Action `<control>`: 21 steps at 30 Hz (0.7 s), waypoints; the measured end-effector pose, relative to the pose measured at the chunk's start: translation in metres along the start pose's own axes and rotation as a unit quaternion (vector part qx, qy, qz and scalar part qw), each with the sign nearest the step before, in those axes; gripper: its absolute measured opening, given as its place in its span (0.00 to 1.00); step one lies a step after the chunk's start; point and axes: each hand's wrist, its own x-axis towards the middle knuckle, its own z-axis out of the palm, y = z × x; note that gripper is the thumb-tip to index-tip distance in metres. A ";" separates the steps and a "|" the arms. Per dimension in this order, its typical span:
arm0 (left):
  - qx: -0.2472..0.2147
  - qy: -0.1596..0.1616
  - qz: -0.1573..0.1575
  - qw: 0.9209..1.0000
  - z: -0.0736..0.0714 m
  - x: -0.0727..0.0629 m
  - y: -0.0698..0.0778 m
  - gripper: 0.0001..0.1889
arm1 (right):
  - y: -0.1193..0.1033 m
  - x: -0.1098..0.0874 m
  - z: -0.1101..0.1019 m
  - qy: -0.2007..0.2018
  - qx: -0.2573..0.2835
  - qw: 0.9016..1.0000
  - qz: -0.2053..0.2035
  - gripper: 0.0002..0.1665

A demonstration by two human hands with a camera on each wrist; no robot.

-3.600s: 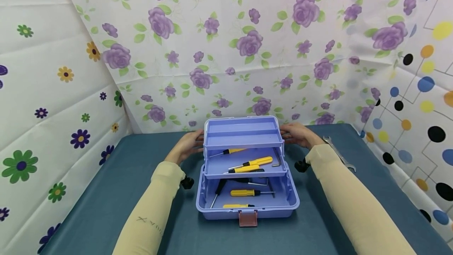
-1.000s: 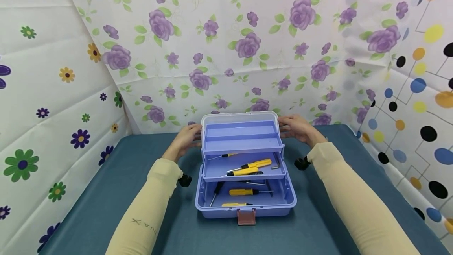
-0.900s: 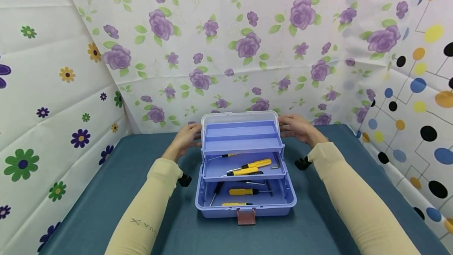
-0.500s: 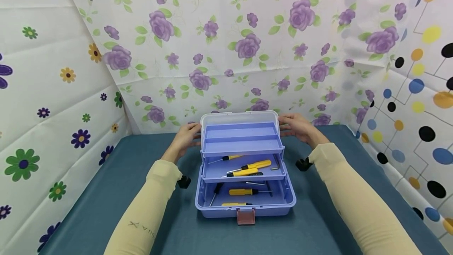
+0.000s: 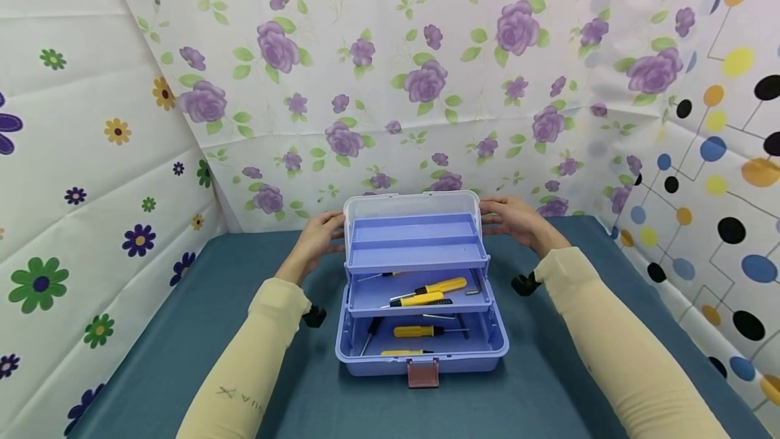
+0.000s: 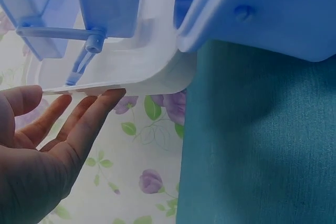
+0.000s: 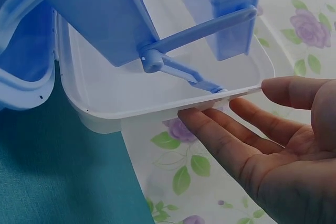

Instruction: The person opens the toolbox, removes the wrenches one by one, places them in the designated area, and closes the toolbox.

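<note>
A blue toolbox [image 5: 359,366] stands open on the table, its stepped trays spread and its brown latch [image 5: 423,372] hanging at the front. Behind the empty top tray [image 5: 420,256] rises the pale translucent lid [image 5: 414,204]. My left hand [image 5: 313,239] touches the lid's left side with thumb and fairly straight fingers; in the left wrist view its fingertips lie along the outer wall. On the opposite side, my right hand [image 5: 518,222] touches the lid the same way. Yellow-handled screwdrivers [image 5: 445,285] lie in the middle tray, and another screwdriver [image 5: 414,331] lies in the base.
A black-handled tool [image 5: 373,325] and a few hex keys [image 5: 475,283] also lie in the box. Dark green cloth covers the table [image 5: 244,303]. Flowered sheets [image 5: 390,87] hang close behind the box and along the sides.
The lid has tilted up, so more of its rim shows above the top tray, which has come lower. Both hands have moved with the lid. A wrench at the right is now hidden behind my sleeve.
</note>
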 end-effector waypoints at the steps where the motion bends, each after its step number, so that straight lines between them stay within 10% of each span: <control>1: 0.000 0.000 0.002 1.000 0.000 -0.001 0.000 0.26 | 0.000 0.000 0.000 0.001 0.002 1.000 0.000 0.33; 21: -0.005 -0.021 0.024 0.999 -0.008 -0.005 -0.001 0.26 | 0.003 -0.011 -0.005 -0.016 0.008 0.999 -0.039 0.34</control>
